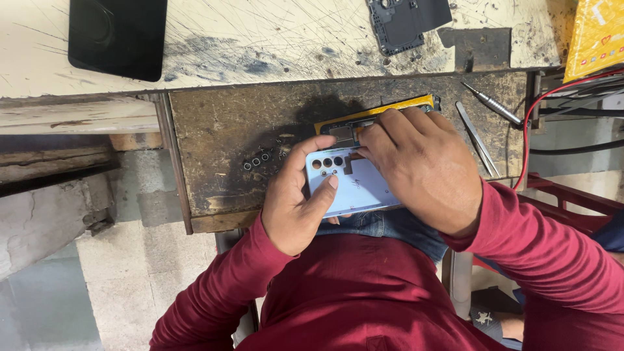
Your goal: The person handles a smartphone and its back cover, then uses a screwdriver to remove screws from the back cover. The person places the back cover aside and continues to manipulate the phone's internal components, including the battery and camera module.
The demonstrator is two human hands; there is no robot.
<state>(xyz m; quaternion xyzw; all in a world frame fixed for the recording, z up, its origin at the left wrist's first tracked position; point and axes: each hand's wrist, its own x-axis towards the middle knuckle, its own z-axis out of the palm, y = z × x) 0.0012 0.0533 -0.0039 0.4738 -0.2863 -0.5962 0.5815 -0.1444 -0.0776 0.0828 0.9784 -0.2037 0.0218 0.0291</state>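
Gripping pale blue phone back cover (pixel 354 185), left hand (pixel 296 201) fingers, right hand (pixel 422 166) pressing, yellow package (pixel 598 39) top right

Left hand (pixel 296 205) grips pale blue phone back cover (pixel 348 185), thumb across it below the camera holes, right hand (pixel 422 166) fingertips pressing at its top edge over opened phone (pixel 374 118) on worn bench (pixel 221 123); tweezers (pixel 478 140) and screwdriver (pixel 492 104) lie just right.
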